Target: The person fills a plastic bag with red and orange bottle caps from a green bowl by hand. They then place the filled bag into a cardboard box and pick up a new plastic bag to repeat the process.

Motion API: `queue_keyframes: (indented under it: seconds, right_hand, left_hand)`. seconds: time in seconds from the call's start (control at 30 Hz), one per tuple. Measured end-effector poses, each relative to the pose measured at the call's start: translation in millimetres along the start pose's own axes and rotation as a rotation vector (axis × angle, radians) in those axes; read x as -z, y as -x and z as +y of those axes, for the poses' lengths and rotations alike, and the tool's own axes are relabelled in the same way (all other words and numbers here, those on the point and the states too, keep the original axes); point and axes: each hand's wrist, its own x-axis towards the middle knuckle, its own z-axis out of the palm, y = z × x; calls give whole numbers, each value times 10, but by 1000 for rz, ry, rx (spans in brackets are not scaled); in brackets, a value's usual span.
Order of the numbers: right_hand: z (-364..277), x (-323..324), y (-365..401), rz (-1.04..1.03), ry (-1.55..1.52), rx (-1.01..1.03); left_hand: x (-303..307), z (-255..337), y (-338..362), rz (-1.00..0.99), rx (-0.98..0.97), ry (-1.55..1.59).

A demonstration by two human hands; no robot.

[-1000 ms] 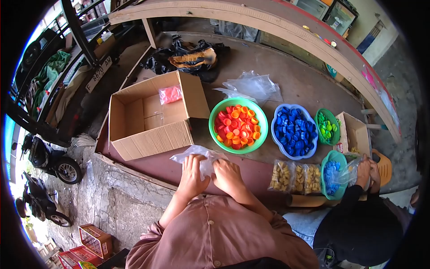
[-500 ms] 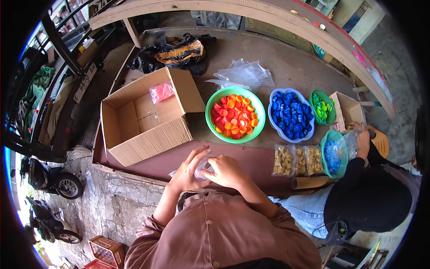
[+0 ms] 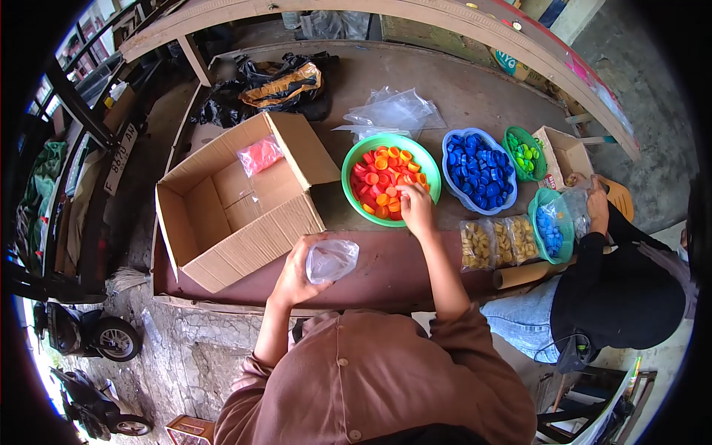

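My left hand (image 3: 295, 276) is closed around a clear plastic bag (image 3: 332, 261), its mouth held wide, near the table's front edge. My right hand (image 3: 417, 210) reaches over the rim of a light green basin (image 3: 428, 157) full of red and orange bottle caps (image 3: 380, 178). Its fingers are bent together among the caps at the basin's right side; what they pinch, if anything, is hidden. Left of the basin stands an open cardboard box (image 3: 245, 236) with a sealed bag of pinkish-red pieces (image 3: 260, 155) inside.
Right of the basin are a blue bowl of dark blue caps (image 3: 480, 174), a green basket (image 3: 525, 154) and packed bags of tan pieces (image 3: 500, 243). A co-worker's hand (image 3: 596, 206) holds a plastic bag by a teal basket (image 3: 545, 254). Loose plastic bags (image 3: 397, 113) lie behind.
My hands have parted. The left now holds the plastic bag opened out, while the right has let go of it and moved up and right into the basin of caps.
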Motion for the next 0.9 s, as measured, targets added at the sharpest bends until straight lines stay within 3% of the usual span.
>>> queue_keyframes:
  seconds: [0.03, 0.17, 0.43, 0.5, 0.57, 0.63, 0.7, 0.83, 0.9]
  right_hand:
    - [67, -20, -30, -12, 150, 39]
    - [98, -92, -163, -235, 149, 93]
    - [256, -132, -244, -269, 59, 27]
    - [251, -94, -252, -266, -91, -45]
    - [184, -54, -212, -58, -285, -149]
    - [-186, 145, -163, -33, -672, -351]
    - [-714, 459, -120, -93, -662, 68]
    - [-1209, 611, 77, -410, -155, 296]
    - [-1198, 617, 117, -463, -212, 335]
  left_hand:
    - [7, -10, -11, 16, 11, -30]
    - [-41, -91, -62, 34, 12, 34]
    - [-184, -199, -181, 41, 25, 74]
    - [-200, -159, -220, 24, 32, 76]
    - [-220, -125, -218, 24, 41, 76]
    - [-214, -119, -233, 29, 44, 71]
    - [-222, -114, -219, 26, 26, 51]
    - [-312, -107, -195, 37, 36, 49]
    - [-340, -90, -183, 40, 84, 173]
